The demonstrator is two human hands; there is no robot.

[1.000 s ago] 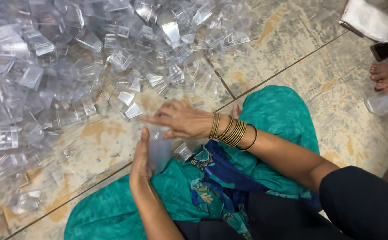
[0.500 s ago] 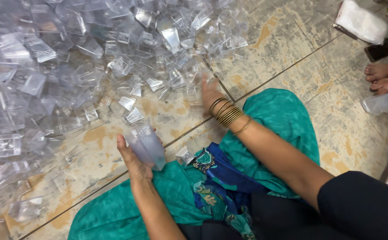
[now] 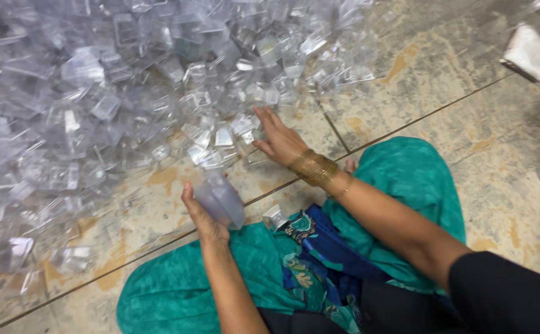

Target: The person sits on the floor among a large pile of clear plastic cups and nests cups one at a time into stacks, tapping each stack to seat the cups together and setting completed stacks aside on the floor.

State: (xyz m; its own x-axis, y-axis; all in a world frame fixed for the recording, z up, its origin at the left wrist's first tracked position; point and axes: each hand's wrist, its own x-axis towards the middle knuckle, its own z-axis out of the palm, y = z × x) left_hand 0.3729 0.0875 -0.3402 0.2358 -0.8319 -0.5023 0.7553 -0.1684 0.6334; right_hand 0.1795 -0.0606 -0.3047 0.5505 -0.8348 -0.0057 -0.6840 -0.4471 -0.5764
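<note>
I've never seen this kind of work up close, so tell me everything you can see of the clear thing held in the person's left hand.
The stack of clear plastic pieces looks like thin, see-through moulded cups or trays nested together, faintly bluish-grey and blurred. It stands tilted in the left hand, gripped from behind and below, above the tiled floor and just ahead of the green cloth over the knees. How many pieces it holds cannot be told.

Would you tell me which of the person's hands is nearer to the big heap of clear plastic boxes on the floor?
Right. The right hand lies at the edge of the heap of clear plastic boxes; the left hand is further back, holding a stack of clear boxes.
</note>
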